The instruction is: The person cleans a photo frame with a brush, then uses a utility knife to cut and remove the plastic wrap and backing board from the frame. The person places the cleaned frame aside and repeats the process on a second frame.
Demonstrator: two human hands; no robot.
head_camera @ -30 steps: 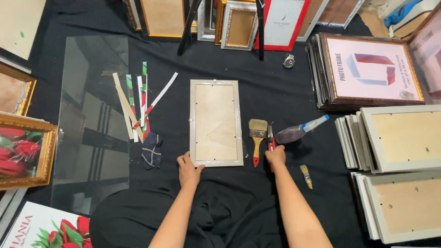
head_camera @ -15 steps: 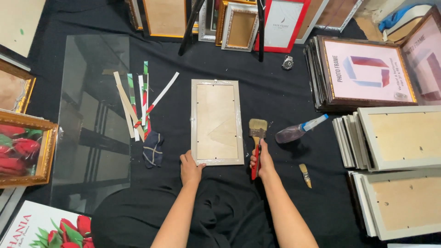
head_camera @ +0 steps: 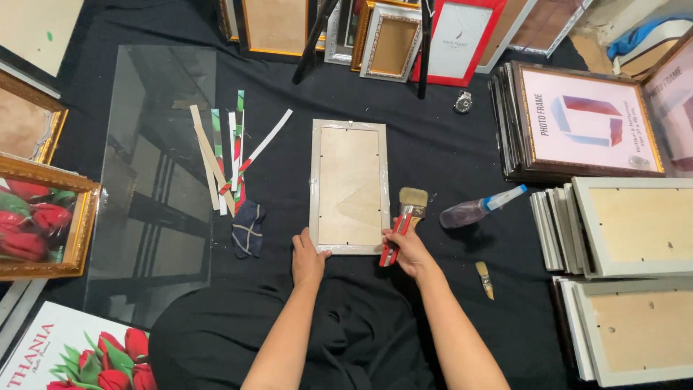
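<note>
- Seen from above, a silver-edged rectangular picture frame (head_camera: 349, 186) lies face down on a black cloth (head_camera: 433, 144), its pale wooden backing board up, straight ahead of a person seated on the floor.
- The left hand (head_camera: 309, 258) rests at the frame's near left corner, fingers curled loosely against the edge.
- The right hand (head_camera: 408, 249) sits at the near right corner, fingers wrapped around the red handle of a flat paintbrush with pale bristles (head_camera: 404, 220), which lies just beside the frame's right edge.
- Nearby: a dark plastic spray bottle with a blue nozzle (head_camera: 478, 209), a small wooden-handled brush (head_camera: 484, 278), a folded dark rag (head_camera: 248, 228) and a clear glass sheet (head_camera: 155, 180).
</note>
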